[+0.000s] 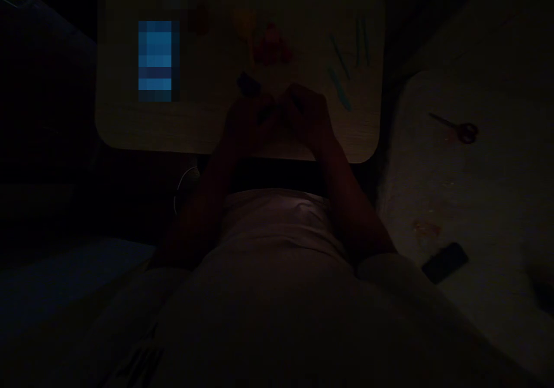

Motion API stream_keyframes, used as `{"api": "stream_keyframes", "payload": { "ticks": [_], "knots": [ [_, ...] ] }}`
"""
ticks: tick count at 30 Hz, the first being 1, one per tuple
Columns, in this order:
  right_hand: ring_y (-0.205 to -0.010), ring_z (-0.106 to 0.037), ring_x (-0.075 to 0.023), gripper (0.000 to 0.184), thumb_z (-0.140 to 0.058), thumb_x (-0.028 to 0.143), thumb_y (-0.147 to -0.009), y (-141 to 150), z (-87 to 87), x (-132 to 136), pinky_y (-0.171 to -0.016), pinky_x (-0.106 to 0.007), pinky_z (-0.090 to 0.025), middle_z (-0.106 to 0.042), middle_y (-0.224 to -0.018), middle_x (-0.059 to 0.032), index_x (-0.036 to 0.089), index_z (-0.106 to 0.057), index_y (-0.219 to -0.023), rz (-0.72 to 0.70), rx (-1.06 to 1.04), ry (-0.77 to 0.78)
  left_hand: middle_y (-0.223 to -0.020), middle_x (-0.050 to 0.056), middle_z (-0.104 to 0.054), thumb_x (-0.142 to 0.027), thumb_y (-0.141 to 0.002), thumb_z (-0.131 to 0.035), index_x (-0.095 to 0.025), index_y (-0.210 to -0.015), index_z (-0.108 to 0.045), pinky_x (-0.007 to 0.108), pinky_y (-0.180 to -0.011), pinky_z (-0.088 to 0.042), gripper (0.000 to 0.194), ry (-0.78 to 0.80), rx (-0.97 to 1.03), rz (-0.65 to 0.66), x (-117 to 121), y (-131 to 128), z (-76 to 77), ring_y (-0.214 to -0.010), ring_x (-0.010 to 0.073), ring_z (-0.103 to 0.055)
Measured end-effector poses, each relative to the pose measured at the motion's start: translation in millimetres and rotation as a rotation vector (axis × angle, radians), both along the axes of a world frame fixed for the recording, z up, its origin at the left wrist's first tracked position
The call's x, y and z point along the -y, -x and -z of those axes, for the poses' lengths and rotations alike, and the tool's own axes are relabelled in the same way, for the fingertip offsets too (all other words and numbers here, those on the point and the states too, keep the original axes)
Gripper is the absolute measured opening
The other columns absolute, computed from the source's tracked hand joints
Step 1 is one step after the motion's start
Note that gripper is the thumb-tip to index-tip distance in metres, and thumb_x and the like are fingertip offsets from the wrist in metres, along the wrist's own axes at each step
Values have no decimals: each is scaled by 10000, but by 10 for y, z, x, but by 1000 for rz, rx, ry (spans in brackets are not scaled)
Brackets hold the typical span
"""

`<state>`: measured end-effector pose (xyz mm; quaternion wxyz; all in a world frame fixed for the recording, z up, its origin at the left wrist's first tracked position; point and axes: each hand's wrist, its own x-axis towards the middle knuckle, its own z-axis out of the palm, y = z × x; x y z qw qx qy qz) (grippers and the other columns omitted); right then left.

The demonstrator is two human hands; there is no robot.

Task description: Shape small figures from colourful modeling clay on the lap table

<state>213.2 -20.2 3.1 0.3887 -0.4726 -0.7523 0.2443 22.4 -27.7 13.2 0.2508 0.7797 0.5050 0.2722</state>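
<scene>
The view is very dark. Over the near part of the small wooden table, my left hand and my right hand are close together with fingers curled in. Something small and dark seems to be between the fingers, but its kind does not show. Just beyond my left hand lies a dark bluish lump. Farther back is a cluster of pinkish-red pieces, with a yellow thing beside it. Several thin teal sticks lie on the right part of the table.
A blurred-out bright blue screen stands at the table's left. Behind it sits a dim reddish thing. On a pale surface to the right lie scissors, a dark flat phone-like block and an orange-brown scrap.
</scene>
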Motion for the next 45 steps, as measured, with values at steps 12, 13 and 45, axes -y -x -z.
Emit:
{"api": "stream_keyframes", "payload": {
  "ticks": [12,13,45],
  "knots": [
    [-847,-639,-278,550,-417,746,-1090,11,-33,14,-859,-440,-544,-624,-835,-42,278,-537,-827,24,0,51,-974,71,-759,-433,-971,-663,-238,-988,-709,422,-930,-547,201,-25,86,0,-19,15,70,-1004,306,-710],
    [-842,-637,-276,557,-420,759,-1084,10,-30,12,-855,-436,-545,-622,-826,-40,280,-534,-824,27,5,52,-978,72,-759,-436,-970,-663,-239,-986,-709,423,-933,-547,203,-23,86,2,-21,15,69,-1007,307,-710],
    [-761,-592,-238,639,-316,838,-1065,7,-78,30,-747,-392,-478,-609,-784,-26,281,-473,-795,3,3,15,-950,64,-747,-464,-992,-643,-234,-967,-689,419,-854,-511,236,-47,53,4,-21,3,48,-942,291,-709]
  ]
}}
